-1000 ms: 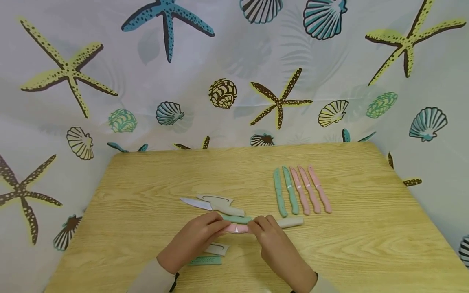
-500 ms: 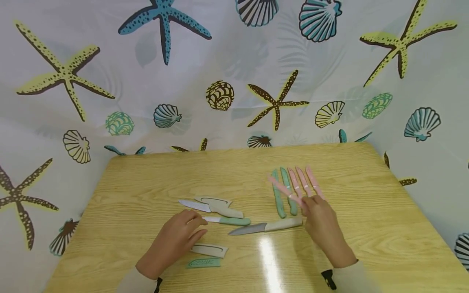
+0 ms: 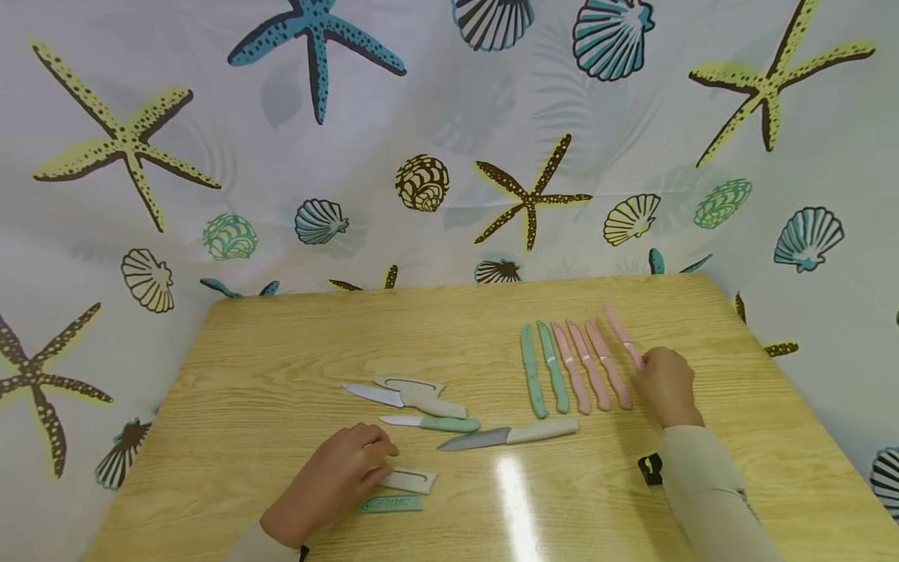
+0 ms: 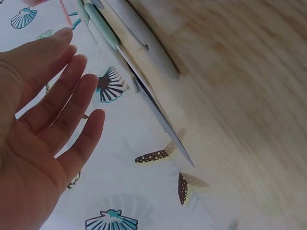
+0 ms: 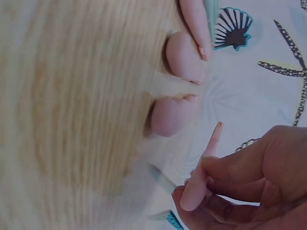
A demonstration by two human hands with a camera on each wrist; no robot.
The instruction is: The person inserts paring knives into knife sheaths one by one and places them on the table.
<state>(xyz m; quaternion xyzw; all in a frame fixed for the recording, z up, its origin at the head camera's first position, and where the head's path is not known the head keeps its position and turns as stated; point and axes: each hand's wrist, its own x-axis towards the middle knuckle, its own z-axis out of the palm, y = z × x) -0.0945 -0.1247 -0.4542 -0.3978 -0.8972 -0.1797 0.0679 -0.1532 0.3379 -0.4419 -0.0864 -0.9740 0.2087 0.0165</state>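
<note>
My right hand (image 3: 666, 382) pinches the handle of a pink sheathed knife (image 3: 618, 324), just right of a row of sheathed knives. In the right wrist view, thumb and fingers close round the pink handle (image 5: 194, 191). That row has two green knives (image 3: 553, 367) on the left and three pink ones (image 3: 588, 363) beside them. My left hand (image 3: 333, 476) holds nothing, its fingers loosely bent near a cream sheath (image 3: 410, 480). Bare blades lie before it: a green-handled knife (image 3: 449, 424), a cream-handled knife (image 3: 431, 403) and another cream-handled knife (image 3: 541, 431).
A green sheath (image 3: 393, 503) marked with lettering lies below the cream one. A second cream sheath (image 3: 407, 385) rests behind the knives. The wooden table (image 3: 281, 336) ends at a curtain (image 3: 386, 94) printed with starfish and shells.
The pink knife, held low between both hands earlier, has moved in my right hand to the right, past the row. My left hand let go of it and drew back to the left.
</note>
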